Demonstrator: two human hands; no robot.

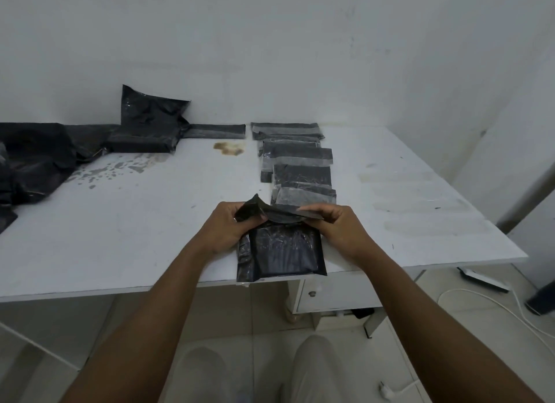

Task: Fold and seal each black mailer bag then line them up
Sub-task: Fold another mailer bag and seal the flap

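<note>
Our left grip (228,226) and right grip (339,225) pinch the flap (280,214) of the mailer bag (282,252); we should hold it level between them and crease squarely.

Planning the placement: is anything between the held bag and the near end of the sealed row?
Nothing visible. The mailer bag, gripped by left hand and right hand, lies directly before the row of sealed bags.
</note>
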